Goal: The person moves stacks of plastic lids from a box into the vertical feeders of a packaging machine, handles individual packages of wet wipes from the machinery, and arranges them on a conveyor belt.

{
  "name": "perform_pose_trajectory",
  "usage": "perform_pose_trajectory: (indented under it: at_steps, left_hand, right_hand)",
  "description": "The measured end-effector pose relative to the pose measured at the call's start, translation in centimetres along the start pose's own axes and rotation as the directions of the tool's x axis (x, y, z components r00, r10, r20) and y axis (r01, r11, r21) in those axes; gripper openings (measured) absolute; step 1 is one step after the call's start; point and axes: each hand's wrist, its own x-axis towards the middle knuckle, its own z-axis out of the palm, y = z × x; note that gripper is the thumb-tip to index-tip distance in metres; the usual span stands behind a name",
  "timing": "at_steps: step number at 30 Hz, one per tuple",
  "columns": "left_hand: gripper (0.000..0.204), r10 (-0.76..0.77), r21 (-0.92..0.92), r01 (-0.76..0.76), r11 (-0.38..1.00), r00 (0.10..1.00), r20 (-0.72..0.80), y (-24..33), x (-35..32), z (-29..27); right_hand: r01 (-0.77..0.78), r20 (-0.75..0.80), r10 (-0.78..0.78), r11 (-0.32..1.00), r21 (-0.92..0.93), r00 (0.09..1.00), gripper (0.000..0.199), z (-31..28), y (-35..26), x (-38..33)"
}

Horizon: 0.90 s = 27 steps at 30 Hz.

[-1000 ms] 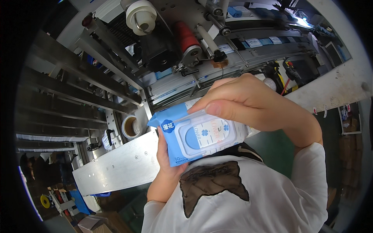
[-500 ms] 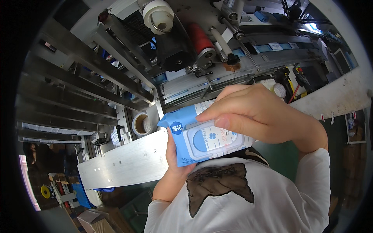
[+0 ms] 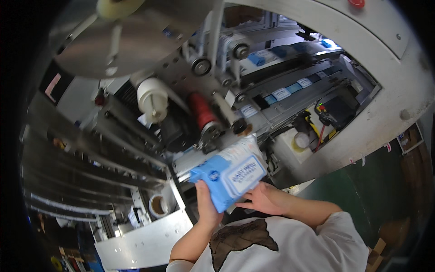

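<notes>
A blue-and-white pack of wet wipes [image 3: 216, 185] is tilted up in front of my chest, somewhat blurred. Its top carries a rectangular lid area [image 3: 247, 176] with a white printed face and pale border. My left hand [image 3: 209, 205] grips the pack at its lower left end, thumb on the front and the other fingers hidden behind. At the pack's lower right edge is my right hand [image 3: 267, 199], its visible fingers stretched out and apart. Some of its fingertips go out of sight at the pack's edge, so I cannot tell how firmly they touch.
Beyond the pack stands a machine with a red roller [image 3: 201, 111], a white roll [image 3: 152, 100] and a large metal disc [image 3: 118, 45]. Similar packs lie on a conveyor [image 3: 282, 94]. A tape roll [image 3: 158, 206] sits by the metal ledge [image 3: 145, 242]. Metal bars line the left.
My view has shifted toward the machine. My right hand has gone from the pack's top to its lower right edge. A white printed face now shows where the lid had a blue-and-white pattern.
</notes>
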Motion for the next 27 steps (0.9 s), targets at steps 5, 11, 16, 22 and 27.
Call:
perform_pose_trajectory:
  at_steps: [5,11,16,22,27]
  left_hand:
    - [0.042,-0.097,0.606,-0.13,0.785,0.94,0.328,0.1,4.4,1.7]
    - [0.03,-0.151,0.857,-0.17,0.487,0.95,0.274,-0.4,6.5,-0.7]
    - [0.03,0.328,0.932,-0.128,-0.339,0.912,0.245,-2.3,4.6,-6.8]
    - [0.08,0.661,0.733,0.567,-0.375,0.718,-0.217,-3.0,-2.6,-10.6]
    - [0.095,0.618,0.626,0.67,-0.399,0.701,-0.356,-4.3,-4.6,-13.2]
  right_hand:
    - [0.291,-0.242,-0.275,0.956,0.032,0.931,0.05,-3.2,-7.6,1.4]
    - [0.774,-0.372,-0.805,0.571,-0.274,0.462,0.049,-7.2,-23.8,9.8]
    - [0.812,-0.389,-0.917,0.289,-0.507,0.084,0.071,-14.7,-39.4,22.2]
    - [0.301,-0.336,-0.938,0.298,-0.906,-0.081,0.088,-14.4,-49.2,33.8]
    - [-0.129,-0.302,-0.953,0.299,-0.945,0.007,0.092,-18.3,-52.0,40.1]
